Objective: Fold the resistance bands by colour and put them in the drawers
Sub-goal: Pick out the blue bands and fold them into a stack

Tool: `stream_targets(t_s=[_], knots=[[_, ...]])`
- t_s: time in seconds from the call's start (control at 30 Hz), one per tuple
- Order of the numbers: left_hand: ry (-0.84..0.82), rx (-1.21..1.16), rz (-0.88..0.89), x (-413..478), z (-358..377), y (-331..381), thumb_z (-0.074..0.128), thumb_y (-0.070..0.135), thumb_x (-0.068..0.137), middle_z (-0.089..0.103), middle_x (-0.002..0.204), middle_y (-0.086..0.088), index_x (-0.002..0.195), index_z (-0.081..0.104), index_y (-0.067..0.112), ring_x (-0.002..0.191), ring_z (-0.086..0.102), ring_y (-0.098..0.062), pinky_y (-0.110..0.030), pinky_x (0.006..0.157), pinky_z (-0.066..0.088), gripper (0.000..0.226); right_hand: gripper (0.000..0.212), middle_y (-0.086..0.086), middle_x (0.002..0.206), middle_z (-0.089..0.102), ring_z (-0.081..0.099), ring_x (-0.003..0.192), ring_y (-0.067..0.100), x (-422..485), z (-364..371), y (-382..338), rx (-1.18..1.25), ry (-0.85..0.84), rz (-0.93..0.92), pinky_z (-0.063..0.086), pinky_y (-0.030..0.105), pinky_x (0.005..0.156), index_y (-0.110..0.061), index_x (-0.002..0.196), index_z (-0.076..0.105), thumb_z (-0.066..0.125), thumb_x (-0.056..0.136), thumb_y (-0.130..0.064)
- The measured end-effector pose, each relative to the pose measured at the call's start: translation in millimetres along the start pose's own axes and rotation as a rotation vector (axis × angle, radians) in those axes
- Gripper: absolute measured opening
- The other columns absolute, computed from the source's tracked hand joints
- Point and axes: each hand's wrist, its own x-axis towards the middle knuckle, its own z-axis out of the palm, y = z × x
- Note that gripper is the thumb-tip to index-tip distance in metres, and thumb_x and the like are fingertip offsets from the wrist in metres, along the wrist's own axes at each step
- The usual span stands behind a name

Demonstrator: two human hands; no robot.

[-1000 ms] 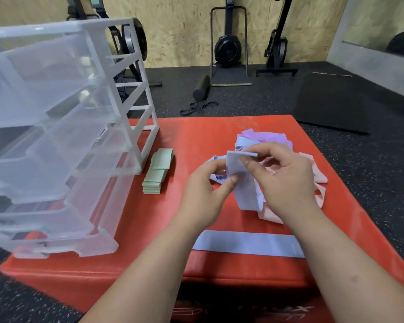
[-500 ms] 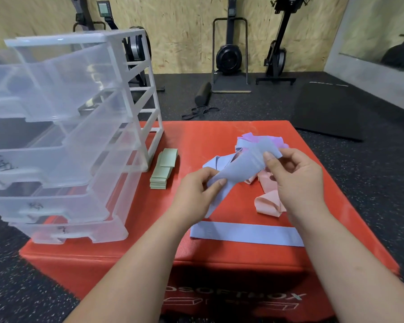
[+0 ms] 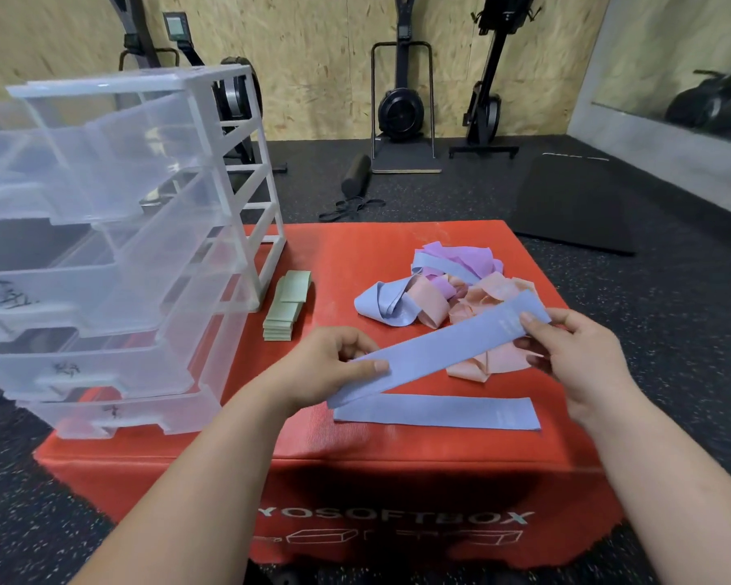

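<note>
1. The left hand (image 3: 334, 365) pinches the near end of a flat blue resistance band (image 3: 439, 352), thumb on top and fingers curled beneath. The right hand (image 3: 574, 356) pinches the far end the same way, and the band runs straight between them.
2. Just under the fingers, a second blue band (image 3: 435, 411) lies flat on the red foam box (image 3: 355, 263).
3. Beyond the right fingers sits a loose pile of blue, pink and purple bands (image 3: 461, 285).
4. Beyond the left fingers, folded green bands (image 3: 288, 301) lie stacked beside a clear plastic drawer unit (image 3: 245, 196), its drawers pulled out in steps with scribbled marks on their fronts.
5. Farther out are a speckled black floor (image 3: 672, 331), a black mat (image 3: 574, 204) and exercise machines (image 3: 399, 107) against a chipboard wall (image 3: 313, 57).
</note>
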Motion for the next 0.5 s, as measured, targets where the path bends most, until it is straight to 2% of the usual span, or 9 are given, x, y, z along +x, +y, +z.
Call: stream_targets(t_s=[0.13,0.27,0.4,0.5], knots=[[-0.021,-0.025,-0.054,-3.3,-2.5,-12.5,0.083,0.021,0.092,0.081,0.098,-0.006,0.106,0.078,0.019,0.083,0.073,-0.017,-0.028,0.072,0.058,0.015,0.02,0.001,0.089,0.081,0.076,0.076,0.013,-6.5,-19.0,8.9,-0.067,-0.024,0.005,0.053,0.032,0.071,-0.021,0.114,0.073,0.075,0.096,-0.014],[0.121,-0.092,-0.083,-0.8,-0.5,-23.7,0.084,0.015,0.091,0.081,0.1,-0.006,0.107,0.077,0.017,0.094,0.079,-0.026,-0.038,0.084,0.066,0.018,0.018,0.006,0.088,0.08,0.075,0.073,0.016,-8.5,-35.5,20.5,-0.122,-0.016,0.051,0.052,0.034,0.069,-0.013,0.11,0.073,0.078,0.093,-0.011],[0.295,-0.143,-0.096,0.5,7.0,-28.5,0.08,0.008,0.094,0.077,0.098,-0.01,0.109,0.075,0.013,0.089,0.076,-0.023,-0.032,0.078,0.066,0.016,0.015,0.005,0.083,0.078,0.074,0.069,0.016,-9.1,-46.7,32.3,-0.178,-0.048,0.104,0.05,0.032,0.066,-0.01,0.103,0.071,0.079,0.091,-0.011],[0.388,-0.115,-0.111,4.1,11.9,-38.2,0.079,0.007,0.094,0.068,0.087,-0.009,0.108,0.074,0.015,0.079,0.07,-0.02,-0.039,0.081,0.067,0.017,0.012,0.008,0.086,0.076,0.07,0.074,0.022,-8.2,-53.6,38.6,-0.245,-0.046,0.108,0.048,0.031,0.065,-0.011,0.1,0.073,0.08,0.09,-0.011]])
